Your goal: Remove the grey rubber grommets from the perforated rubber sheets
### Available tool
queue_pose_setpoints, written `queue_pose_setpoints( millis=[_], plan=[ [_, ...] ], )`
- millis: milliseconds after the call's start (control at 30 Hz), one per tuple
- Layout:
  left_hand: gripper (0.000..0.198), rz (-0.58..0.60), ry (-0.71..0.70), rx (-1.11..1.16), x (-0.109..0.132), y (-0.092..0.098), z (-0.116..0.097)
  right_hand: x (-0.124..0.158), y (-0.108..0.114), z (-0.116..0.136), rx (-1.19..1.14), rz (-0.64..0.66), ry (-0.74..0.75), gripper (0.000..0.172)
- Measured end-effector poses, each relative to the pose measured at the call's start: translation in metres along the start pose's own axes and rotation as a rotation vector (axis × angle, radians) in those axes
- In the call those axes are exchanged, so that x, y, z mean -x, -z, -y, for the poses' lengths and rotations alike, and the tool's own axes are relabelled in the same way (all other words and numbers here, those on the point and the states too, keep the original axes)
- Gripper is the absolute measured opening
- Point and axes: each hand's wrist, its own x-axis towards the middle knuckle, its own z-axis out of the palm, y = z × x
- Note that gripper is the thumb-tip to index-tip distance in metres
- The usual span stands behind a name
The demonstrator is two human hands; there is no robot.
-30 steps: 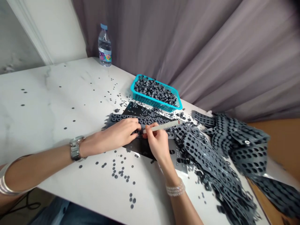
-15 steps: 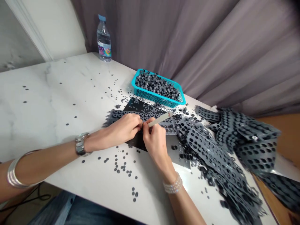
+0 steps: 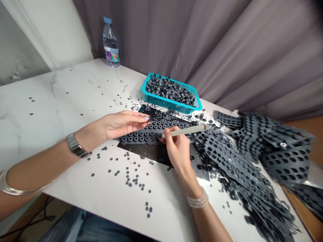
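Observation:
My left hand [image 3: 121, 125] is over the far left part of the black mat [image 3: 156, 155], thumb and fingers pinching a small black rubber ring [image 3: 149, 119] at their tips. Under and beside my hands lies a grey rubber sheet [image 3: 141, 135] moulded with rows of round, holed studs. Gripped in my right hand [image 3: 178, 148] is a slim, pale stick-like tool [image 3: 189, 130]. Its back end points to the right, and its tip is near the right part of the sheet, too small to make out.
Behind the mat stands a turquoise basket [image 3: 174, 105] full of small black rings. Punched rubber sheets [image 3: 232, 158] are heaped on the right. Small dark discs [image 3: 136, 181] are scattered over the white table [image 3: 50, 111]. A water bottle [image 3: 111, 47] stands at the back, before the curtain.
My hands have moved apart. The left has lifted away to the left with a rubber ring in its fingertips; the right has shifted rightward with the pale tool, now tilted flatter.

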Motion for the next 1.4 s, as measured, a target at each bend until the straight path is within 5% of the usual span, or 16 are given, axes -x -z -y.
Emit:
queue_pose_setpoints(
  millis=[467, 700, 800, 1033, 1200, 1400],
  plan=[
    [0.009, 0.067, 0.084, 0.086, 0.003, -0.007, 0.005, -0.001, 0.004, 0.001, 0.116, -0.027, 0.016, 0.031],
    [0.021, 0.008, 0.067, 0.117, 0.003, -0.007, 0.003, -0.007, -0.001, -0.003, -0.036, -0.062, -0.007, 0.032],
    [0.009, -0.047, -0.057, -0.099, 0.000, -0.010, 0.003, -0.011, -0.006, -0.005, -0.093, -0.025, -0.016, 0.033],
    [0.022, -0.169, -0.457, -1.246, -0.009, -0.025, 0.021, -0.012, -0.012, -0.003, 0.018, 0.047, 0.047, 0.029],
    [0.020, -0.087, -0.599, -1.433, -0.020, -0.022, 0.043, -0.010, -0.014, 0.003, 0.078, 0.041, 0.089, 0.028],
    [0.021, -0.150, -0.632, -1.443, -0.022, -0.023, 0.048, -0.008, -0.027, 0.004, 0.180, 0.060, 0.178, 0.023]
  ],
)
